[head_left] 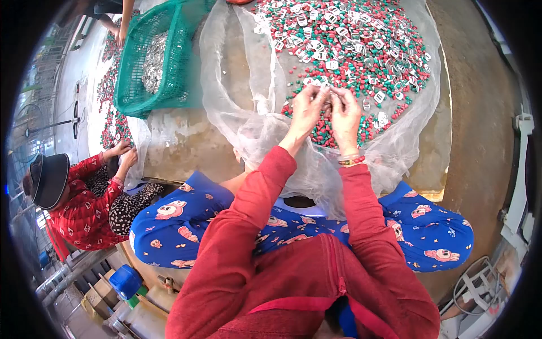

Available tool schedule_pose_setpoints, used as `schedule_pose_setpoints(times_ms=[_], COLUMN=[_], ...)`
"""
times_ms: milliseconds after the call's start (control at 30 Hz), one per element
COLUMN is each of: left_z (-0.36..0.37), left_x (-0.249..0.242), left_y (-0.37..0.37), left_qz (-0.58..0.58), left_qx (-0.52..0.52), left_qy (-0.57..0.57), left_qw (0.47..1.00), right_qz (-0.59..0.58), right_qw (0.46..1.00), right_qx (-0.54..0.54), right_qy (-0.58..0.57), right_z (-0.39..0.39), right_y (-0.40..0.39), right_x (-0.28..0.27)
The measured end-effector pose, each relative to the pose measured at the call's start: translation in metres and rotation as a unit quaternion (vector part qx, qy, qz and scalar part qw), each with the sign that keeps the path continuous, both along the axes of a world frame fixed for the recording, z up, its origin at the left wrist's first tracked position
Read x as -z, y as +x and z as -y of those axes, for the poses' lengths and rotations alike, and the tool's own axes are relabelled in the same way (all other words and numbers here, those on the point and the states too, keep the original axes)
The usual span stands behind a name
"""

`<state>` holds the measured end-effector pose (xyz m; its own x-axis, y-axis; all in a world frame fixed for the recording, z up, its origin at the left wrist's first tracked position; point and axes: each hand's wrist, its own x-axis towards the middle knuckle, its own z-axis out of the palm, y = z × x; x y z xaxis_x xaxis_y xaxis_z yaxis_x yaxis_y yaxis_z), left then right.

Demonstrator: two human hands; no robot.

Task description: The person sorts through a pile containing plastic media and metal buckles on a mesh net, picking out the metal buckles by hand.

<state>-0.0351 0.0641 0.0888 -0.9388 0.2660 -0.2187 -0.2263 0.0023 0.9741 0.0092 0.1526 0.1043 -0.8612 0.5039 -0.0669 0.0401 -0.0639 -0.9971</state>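
Note:
My left hand (306,112) is closed in a pinch over the pile, with a small silver slotted metal piece (324,86) at its fingertips. Close beside it, my right hand (346,117) is also closed, thumb and fingers pressed together. Whatever the right fingers hold is too small to make out. Under and beyond both hands spreads a pile of small red and green pellets (322,134), mixed with many silver slotted pieces (331,65) that look like buckles. The pile lies on a sheer white mesh cloth (406,148), gathered in folds near my wrists.
A green plastic basket (125,93) holding silver pieces (153,62) stands to the left on the wet table (180,141). Further left, a co-worker in a red patterned top (93,212) handles another pellet pile (114,121). Another person's arm (125,22) reaches in at top left.

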Motion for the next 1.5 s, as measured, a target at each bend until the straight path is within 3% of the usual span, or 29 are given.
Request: schedule_pose_setpoints(times_ms=[33,100,133,167,333,467,500,567,667,700,833,900,1000,1033,1100,1167,1233,1300,1367,1400,1433,1500], left_z=[-0.001,-0.007,-0.011,-0.013,-0.010,-0.002,0.000,0.004,0.005,0.007,-0.001,-0.002,-0.007,-0.008,-0.015,-0.017,-0.016,-0.022,-0.023,-0.024,-0.010,-0.003], left_x=[-0.013,-0.022,-0.021,-0.029,-0.026,-0.024,-0.008,-0.020,-0.022,-0.025,-0.026,-0.026,-0.030,-0.028,-0.012,-0.009,-0.009,0.002,0.028,0.040,-0.004,0.003], left_y=[0.001,0.001,0.002,0.006,0.004,-0.005,-0.009,-0.009,-0.005,-0.005,-0.002,0.000,0.005,0.007,0.010,0.014,0.013,0.016,0.014,0.014,0.013,0.009], left_qz=[0.025,-0.022,-0.100,-0.056,-0.004,0.042,0.043,0.097,0.280,0.293,0.315,0.287,0.172,0.058,-0.051,-0.035,0.018,0.026,0.085,0.115,0.208,0.158], left_qx=[0.043,0.079,0.075,0.104,0.062,0.061,0.090,0.091,0.057,0.056,0.026,0.022,0.012,0.014,0.007,-0.006,0.033,0.007,-0.003,-0.006,-0.004,0.046], left_qy=[0.008,-0.124,-0.135,-0.109,-0.054,0.016,0.024,0.041,0.174,0.216,0.274,0.271,0.162,0.030,-0.133,-0.141,-0.151,-0.169,-0.089,-0.050,0.033,0.045], left_qw=[0.999,0.989,0.983,0.987,0.997,0.997,0.995,0.990,0.942,0.930,0.908,0.919,0.972,0.998,0.990,0.989,0.988,0.985,0.992,0.992,0.978,0.985], right_qz=[-0.005,-0.010,-0.013,-0.016,-0.011,-0.032,-0.009,0.016,0.021,0.026,-0.006,-0.013,-0.031,-0.028,-0.026,-0.018,-0.022,0.000,-0.013,-0.015,-0.016,0.002], right_qw=[0.999,0.997,0.996,0.994,0.988,0.999,1.000,0.997,1.000,0.998,0.999,1.000,0.999,0.999,0.990,0.967,0.967,0.959,0.920,0.934,0.946,0.974], right_qx=[0.006,0.013,0.042,0.069,0.032,-0.002,-0.005,-0.009,-0.007,-0.006,-0.001,0.011,0.017,0.019,0.021,0.006,0.025,0.030,0.024,0.030,0.038,0.053], right_qy=[-0.045,-0.071,-0.076,-0.080,0.148,-0.033,-0.029,-0.081,-0.013,-0.056,-0.038,0.000,0.015,0.024,0.134,0.252,0.251,0.281,0.390,0.355,0.320,0.220], right_z=[-0.004,-0.014,-0.018,-0.021,-0.025,-0.019,-0.022,-0.020,-0.020,-0.020,-0.015,-0.013,-0.011,-0.010,-0.012,-0.013,-0.009,-0.007,0.000,0.004,0.006,0.000], right_y=[0.000,0.002,0.001,0.002,-0.003,-0.005,-0.005,-0.005,-0.005,-0.005,-0.004,-0.004,-0.004,-0.003,-0.001,0.000,0.003,0.006,0.007,0.006,0.005,0.000], right_x=[0.004,0.017,0.017,0.016,0.000,0.002,0.008,0.000,0.001,0.002,-0.001,0.002,0.002,0.000,0.008,0.003,0.006,0.006,0.005,0.003,0.001,0.004])
